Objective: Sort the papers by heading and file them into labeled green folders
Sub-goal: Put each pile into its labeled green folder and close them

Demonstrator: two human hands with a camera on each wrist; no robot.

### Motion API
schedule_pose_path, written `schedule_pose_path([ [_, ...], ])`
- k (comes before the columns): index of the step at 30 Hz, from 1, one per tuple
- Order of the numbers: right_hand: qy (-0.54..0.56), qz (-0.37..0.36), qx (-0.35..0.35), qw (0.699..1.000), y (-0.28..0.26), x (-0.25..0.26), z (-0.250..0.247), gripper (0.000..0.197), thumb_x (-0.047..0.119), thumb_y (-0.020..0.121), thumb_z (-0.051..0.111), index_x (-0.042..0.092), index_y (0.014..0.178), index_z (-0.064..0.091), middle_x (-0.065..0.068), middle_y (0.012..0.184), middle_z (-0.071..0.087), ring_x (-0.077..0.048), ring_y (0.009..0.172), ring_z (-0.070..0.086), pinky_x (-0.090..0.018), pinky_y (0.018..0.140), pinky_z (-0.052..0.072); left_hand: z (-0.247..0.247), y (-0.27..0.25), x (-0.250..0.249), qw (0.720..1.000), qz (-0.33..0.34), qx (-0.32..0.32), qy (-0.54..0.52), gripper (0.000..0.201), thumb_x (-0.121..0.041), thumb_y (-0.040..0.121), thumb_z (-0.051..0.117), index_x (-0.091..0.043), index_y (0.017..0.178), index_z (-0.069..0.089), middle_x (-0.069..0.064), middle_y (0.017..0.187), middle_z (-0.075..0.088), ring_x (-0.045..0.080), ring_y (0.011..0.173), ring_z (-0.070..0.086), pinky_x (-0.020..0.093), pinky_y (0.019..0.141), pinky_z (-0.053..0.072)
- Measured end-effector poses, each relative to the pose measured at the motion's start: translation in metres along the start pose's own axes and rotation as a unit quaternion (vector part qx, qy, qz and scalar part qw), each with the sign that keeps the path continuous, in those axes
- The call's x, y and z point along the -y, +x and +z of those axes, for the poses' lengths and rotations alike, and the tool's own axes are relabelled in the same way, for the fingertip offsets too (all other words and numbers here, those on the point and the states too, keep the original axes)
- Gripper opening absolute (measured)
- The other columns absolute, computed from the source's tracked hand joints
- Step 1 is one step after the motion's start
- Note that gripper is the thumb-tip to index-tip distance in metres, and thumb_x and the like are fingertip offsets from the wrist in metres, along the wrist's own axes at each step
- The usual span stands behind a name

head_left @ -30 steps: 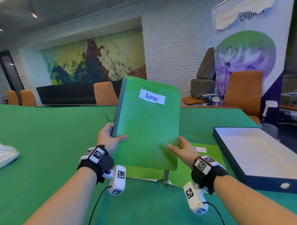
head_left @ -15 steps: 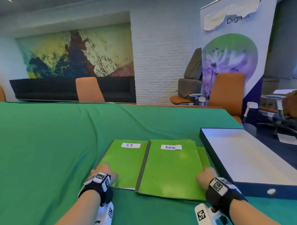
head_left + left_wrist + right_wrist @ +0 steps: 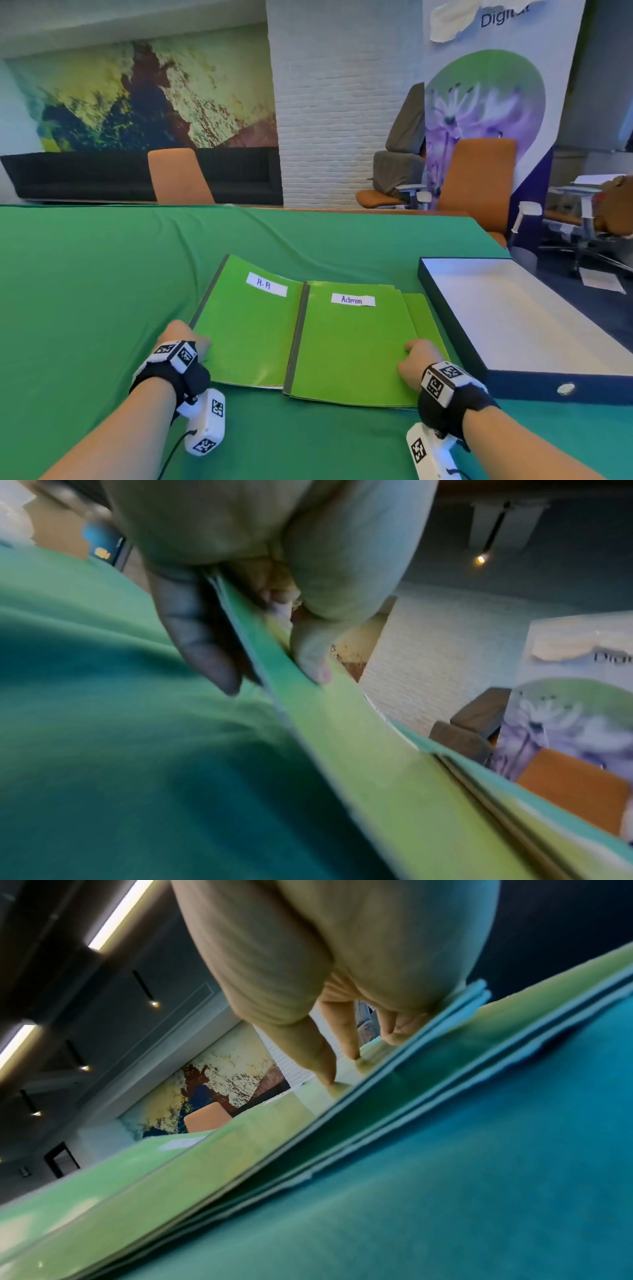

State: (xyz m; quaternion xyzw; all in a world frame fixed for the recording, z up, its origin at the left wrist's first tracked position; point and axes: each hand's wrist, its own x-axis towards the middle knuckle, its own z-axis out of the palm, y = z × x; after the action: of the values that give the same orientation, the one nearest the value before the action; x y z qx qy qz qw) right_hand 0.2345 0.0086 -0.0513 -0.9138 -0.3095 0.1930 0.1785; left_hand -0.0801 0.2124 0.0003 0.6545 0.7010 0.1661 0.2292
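Two green folders lie side by side on the green tablecloth [image 3: 102,291]. The H.R folder [image 3: 250,329] is on the left; its left edge is raised a little off the cloth. The Admin folder [image 3: 352,346] overlaps its right side and lies on a third green folder [image 3: 423,315]. My left hand [image 3: 185,337] pinches the H.R folder's left edge, thumb [image 3: 308,653] on top and a finger [image 3: 202,642] beneath. My right hand [image 3: 416,359] is at the Admin folder's right edge, its straight fingertips [image 3: 325,1069] pressing on the cover [image 3: 240,1137]. No loose papers show.
A shallow dark-blue box with a white inside [image 3: 507,308] lies just right of the folders. Orange chairs [image 3: 178,178] stand behind the table's far edge, with a banner [image 3: 486,102] at the back right. Bare cloth stretches to the left and beyond the folders.
A second ago both hands held the Admin folder upright. It has been laid down beside the H.R folder. My left hand has moved to the H.R folder's left edge and raised it slightly.
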Motion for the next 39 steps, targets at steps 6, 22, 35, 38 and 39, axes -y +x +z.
schedule_pose_path([
  [6,-0.079,-0.013,0.033,0.996,-0.019,0.002,-0.009,0.045,0.022,0.085,0.054,0.018,0.129,0.050,-0.004,0.126,0.054,-0.021,0.111,0.053,-0.035,0.099,0.044,-0.041,-0.020,-0.010,0.977,0.080,-0.126,-0.152,0.044,-0.011,0.083,0.065,-0.004,0.124,0.049,0.016,0.100,0.058,0.032,0.076,0.054,0.036,0.067,0.046],
  [22,0.131,0.044,0.007,0.990,-0.019,-0.024,-0.026,0.050,0.029,0.099,0.035,0.001,0.141,0.035,-0.017,0.133,0.051,-0.029,0.118,0.051,-0.036,0.103,0.038,0.072,-0.083,-0.075,0.965,0.076,0.097,-0.230,0.054,-0.013,0.082,0.069,-0.001,0.130,0.046,0.015,0.126,0.055,0.031,0.107,0.055,0.037,0.093,0.045],
  [35,0.034,0.019,0.018,0.999,-0.014,-0.033,-0.022,0.055,0.032,0.089,0.047,0.011,0.139,0.037,-0.011,0.133,0.051,-0.027,0.122,0.046,-0.036,0.102,0.042,0.112,-0.092,-0.111,0.976,0.049,0.208,-0.046,0.078,-0.040,0.074,0.075,0.002,0.129,0.039,0.015,0.121,0.055,0.026,0.089,0.051,0.033,0.079,0.049],
  [38,0.058,0.022,0.032,0.998,-0.017,-0.035,-0.027,0.059,0.032,0.086,0.050,0.010,0.139,0.037,-0.013,0.134,0.049,-0.027,0.121,0.048,-0.038,0.100,0.045,0.113,-0.095,-0.117,0.974,0.050,0.220,-0.025,0.074,-0.037,0.071,0.079,0.000,0.124,0.043,0.013,0.110,0.056,0.027,0.087,0.053,0.035,0.080,0.051],
  [39,0.062,0.022,0.036,0.997,-0.018,-0.036,-0.028,0.061,0.032,0.085,0.051,0.011,0.140,0.036,-0.013,0.136,0.048,-0.027,0.121,0.048,-0.037,0.100,0.045,0.112,-0.095,-0.118,0.974,0.051,0.220,-0.022,0.072,-0.035,0.070,0.080,0.000,0.122,0.045,0.013,0.105,0.056,0.027,0.086,0.053,0.034,0.079,0.052],
])
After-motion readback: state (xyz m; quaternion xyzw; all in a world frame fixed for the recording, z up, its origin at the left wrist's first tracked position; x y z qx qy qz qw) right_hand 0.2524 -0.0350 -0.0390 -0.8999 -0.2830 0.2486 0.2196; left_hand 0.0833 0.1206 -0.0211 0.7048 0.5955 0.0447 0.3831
